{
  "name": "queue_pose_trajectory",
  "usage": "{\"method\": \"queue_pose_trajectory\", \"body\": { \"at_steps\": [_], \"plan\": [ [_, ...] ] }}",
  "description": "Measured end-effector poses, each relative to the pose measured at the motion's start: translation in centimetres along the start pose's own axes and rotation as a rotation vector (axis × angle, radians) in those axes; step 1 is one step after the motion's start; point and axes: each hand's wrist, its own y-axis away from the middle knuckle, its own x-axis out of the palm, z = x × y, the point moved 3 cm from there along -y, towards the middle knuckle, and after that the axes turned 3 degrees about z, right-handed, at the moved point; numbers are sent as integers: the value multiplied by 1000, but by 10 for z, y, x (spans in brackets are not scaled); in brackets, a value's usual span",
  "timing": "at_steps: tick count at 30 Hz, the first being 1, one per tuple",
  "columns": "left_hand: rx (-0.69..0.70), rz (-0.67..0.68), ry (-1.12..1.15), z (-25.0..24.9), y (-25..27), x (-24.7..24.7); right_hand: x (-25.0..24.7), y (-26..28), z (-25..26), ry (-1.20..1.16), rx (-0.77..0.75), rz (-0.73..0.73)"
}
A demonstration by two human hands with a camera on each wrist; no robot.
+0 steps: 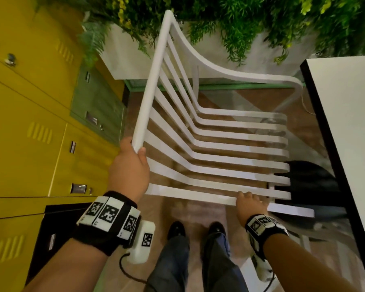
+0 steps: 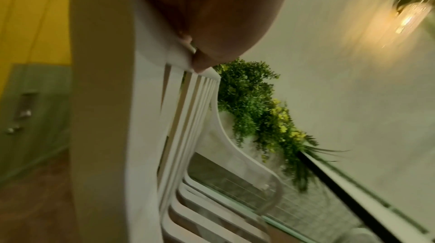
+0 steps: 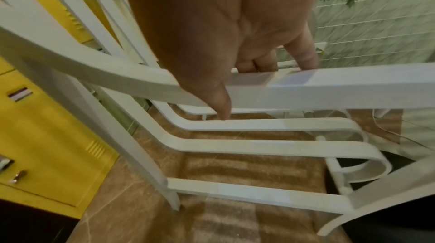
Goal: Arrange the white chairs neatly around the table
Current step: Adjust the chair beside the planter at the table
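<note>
A white slatted chair (image 1: pixel 209 131) with curved armrests stands in front of me, its seat facing the white table (image 1: pixel 350 123) with a black edge on the right. My left hand (image 1: pixel 133 163) grips the near end of the chair's top back rail (image 1: pixel 148 87); in the left wrist view the left hand (image 2: pixel 207 29) wraps that rail (image 2: pixel 103 116). My right hand (image 1: pixel 250 204) grips the near armrest (image 1: pixel 188 194), fingers curled over it. In the right wrist view the right hand (image 3: pixel 235 46) holds this armrest (image 3: pixel 329 87) above the seat slats (image 3: pixel 270 148).
Yellow and green lockers (image 1: pixel 36 123) line the left side close to the chair back. A white planter (image 1: pixel 131 57) with green foliage (image 1: pixel 240 20) stands beyond the chair. Brown tiled floor (image 1: pixel 188 213) lies beneath, with my shoes (image 1: pixel 198 228) just behind the chair.
</note>
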Motion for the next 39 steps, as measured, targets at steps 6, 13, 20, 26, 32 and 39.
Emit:
{"method": "queue_pose_trajectory", "body": {
  "at_steps": [6, 13, 20, 26, 32, 39],
  "plan": [
    [-9, 199, 133, -8, -7, 1, -3, 3, 34, -168, -244, -40],
    [-22, 179, 257, 0, -12, 19, -1, -12, 35, -180, -240, -75],
    [-30, 140, 234, 4, 28, 25, 24, -6, 21, -92, -206, -15],
    [-22, 118, 278, -6, 23, 29, 13, -10, 11, -61, -208, -24],
    [-23, 116, 294, -9, 39, 35, 17, -7, 3, -30, -162, -25],
    [-35, 92, 279, -8, 53, 34, 25, -1, 3, -23, -172, -21]
  ]
}}
